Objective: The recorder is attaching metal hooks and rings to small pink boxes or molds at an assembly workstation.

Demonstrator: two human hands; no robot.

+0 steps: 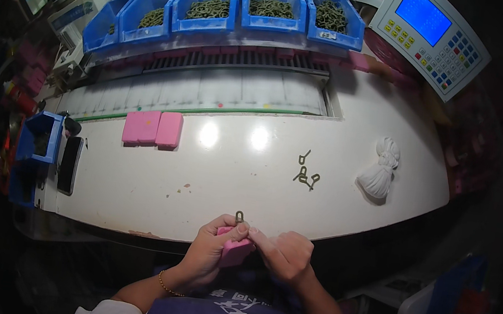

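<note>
My left hand (211,247) is closed around a pink block (237,253) in front of the table's near edge. A small olive-green loop-shaped piece (240,216) stands up from between its thumb and fingers, above the block. My right hand (288,254) is closed, its fingertips meeting the left thumb at the block's top; whatever they pinch is hidden. Several similar olive-green pieces with thin tails (303,175) lie loose on the white table (228,186), ahead and to the right.
Two pink blocks (152,128) sit side by side left of centre. A phone (70,165) lies at far left beside a blue bin (39,137). A tied white cloth bundle (379,174) rests at right. Blue bins (274,7) of green pieces line the back, beside a keypad device (429,37).
</note>
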